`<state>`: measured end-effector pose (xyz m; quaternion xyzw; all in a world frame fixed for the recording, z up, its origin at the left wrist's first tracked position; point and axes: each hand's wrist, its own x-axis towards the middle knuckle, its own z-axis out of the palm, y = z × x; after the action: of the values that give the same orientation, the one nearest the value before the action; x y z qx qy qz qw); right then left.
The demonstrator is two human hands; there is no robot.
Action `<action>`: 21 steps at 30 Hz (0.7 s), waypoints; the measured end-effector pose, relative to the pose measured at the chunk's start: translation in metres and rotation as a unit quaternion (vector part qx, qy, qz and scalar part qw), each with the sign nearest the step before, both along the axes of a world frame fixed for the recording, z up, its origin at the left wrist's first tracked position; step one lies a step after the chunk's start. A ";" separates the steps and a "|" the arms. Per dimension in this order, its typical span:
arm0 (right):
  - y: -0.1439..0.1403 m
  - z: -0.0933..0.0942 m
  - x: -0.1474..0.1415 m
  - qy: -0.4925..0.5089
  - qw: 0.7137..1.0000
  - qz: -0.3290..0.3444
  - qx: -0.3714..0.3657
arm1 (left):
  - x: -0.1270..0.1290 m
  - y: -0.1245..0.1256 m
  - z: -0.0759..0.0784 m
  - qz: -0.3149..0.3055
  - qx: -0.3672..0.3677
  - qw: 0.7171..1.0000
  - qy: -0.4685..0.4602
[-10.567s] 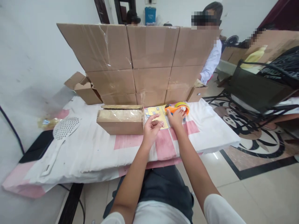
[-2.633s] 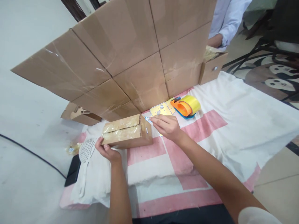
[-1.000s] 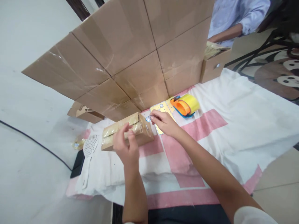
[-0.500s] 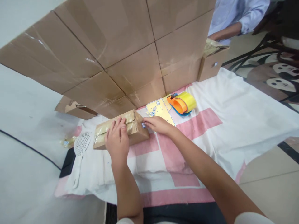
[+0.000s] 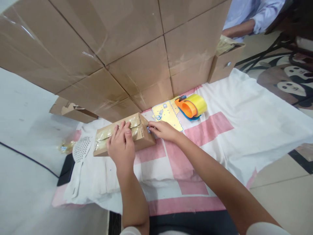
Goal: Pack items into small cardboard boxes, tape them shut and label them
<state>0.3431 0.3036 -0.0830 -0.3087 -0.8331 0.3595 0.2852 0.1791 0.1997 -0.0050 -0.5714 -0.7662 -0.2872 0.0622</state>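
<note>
A small taped cardboard box (image 5: 105,142) lies on a white and pink cloth (image 5: 220,130). My left hand (image 5: 121,147) rests flat on the box top, fingers spread. My right hand (image 5: 162,130) pinches a small blue and white sticker (image 5: 148,129) against the box's right end. Just behind my right hand lies a yellow sticker sheet (image 5: 167,115), and beside it an orange tape dispenser with a yellow tape roll (image 5: 192,106).
A tall wall of taped cardboard boxes (image 5: 137,52) stands right behind the work spot. An open box (image 5: 72,111) sits at the left, another (image 5: 226,62) at the right. A white slotted scoop (image 5: 79,156) lies at left. Another person's sleeve (image 5: 254,16) shows at top right.
My left hand moved from the box's left end onto its top. My right hand brought the sticker from the sheet to the box's right end.
</note>
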 end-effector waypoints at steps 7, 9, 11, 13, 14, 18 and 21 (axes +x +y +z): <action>0.000 0.001 0.001 0.032 0.999 -0.010 -0.018 | 0.000 0.000 -0.002 0.000 0.012 1.000 0.005; -0.004 0.000 -0.001 0.054 0.997 -0.050 -0.037 | 0.000 0.000 -0.003 0.002 0.013 1.000 0.007; -0.010 -0.002 -0.006 0.088 0.990 -0.088 -0.062 | 0.000 0.000 -0.004 0.002 0.013 1.000 0.012; -0.017 -0.006 -0.015 0.139 0.979 -0.116 -0.094 | -0.001 0.000 -0.004 -0.001 0.008 1.000 0.017; -0.021 -0.008 -0.019 0.170 0.971 -0.128 -0.113 | -0.002 0.000 -0.004 -0.003 0.005 1.000 0.020; -0.035 -0.017 -0.037 0.280 0.925 -0.163 -0.197 | -0.003 0.001 -0.005 -0.006 0.011 1.000 0.029; -0.042 -0.020 -0.046 0.328 0.892 -0.164 -0.264 | -0.004 0.002 -0.005 -0.002 0.018 0.999 0.037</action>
<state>0.2970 0.2619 -0.1032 -0.3688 -0.5043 0.5950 0.5056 0.1752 0.2020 -0.0102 -0.5818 -0.7573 -0.2793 0.1003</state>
